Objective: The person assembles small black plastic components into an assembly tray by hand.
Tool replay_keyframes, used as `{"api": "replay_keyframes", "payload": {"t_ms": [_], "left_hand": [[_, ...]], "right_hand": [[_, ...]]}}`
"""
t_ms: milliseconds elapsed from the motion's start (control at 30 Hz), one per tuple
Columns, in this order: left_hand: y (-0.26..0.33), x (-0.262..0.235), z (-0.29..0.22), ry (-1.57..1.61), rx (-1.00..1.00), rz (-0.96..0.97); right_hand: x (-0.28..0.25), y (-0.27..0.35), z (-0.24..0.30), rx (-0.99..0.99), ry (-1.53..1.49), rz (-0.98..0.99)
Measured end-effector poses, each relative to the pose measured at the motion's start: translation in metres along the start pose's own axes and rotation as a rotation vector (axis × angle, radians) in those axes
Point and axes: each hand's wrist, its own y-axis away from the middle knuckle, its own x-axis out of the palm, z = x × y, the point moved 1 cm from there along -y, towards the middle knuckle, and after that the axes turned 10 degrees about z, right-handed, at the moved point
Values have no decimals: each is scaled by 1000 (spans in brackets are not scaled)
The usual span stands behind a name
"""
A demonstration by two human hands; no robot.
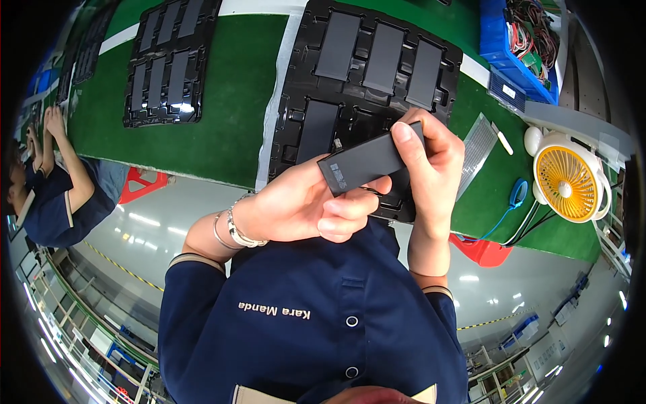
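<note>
Both my hands hold a flat black rectangular pack (369, 161) tilted above the near part of a tray. My left hand (303, 202) supports its left end from below, fingers curled along the near edge. My right hand (432, 149) grips the other end, thumb on top and fingers behind. Small pale print marks the pack's left end, and a small metallic piece (337, 144) shows by its far edge. Beneath lies the black moulded tray (356, 112). Several similar dark slabs (384, 58) sit in its pockets; my hands and the pack cover part of its near row.
A second loaded tray (202, 81) lies left on the green mat (235, 101). Rightward are a yellow-and-white fan (570, 178), a blue wrist strap (518, 193), a white pen-like tool (501, 138) and a blue bin (496, 34) of wires. Another person (67, 188) works at far left.
</note>
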Motion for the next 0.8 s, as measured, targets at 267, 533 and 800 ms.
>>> {"api": "replay_keyframes", "payload": {"t_ms": [267,533,800], "left_hand": [[11,10,-12,-778,81,-399],[13,10,1,-1902,-62,-706],[5,21,-8,-1485,56,-508]], "right_hand": [[-27,18,6,-162,750,91],[-29,37,11,-196,1173,362],[-32,26,14,-666,1158,-162]]}}
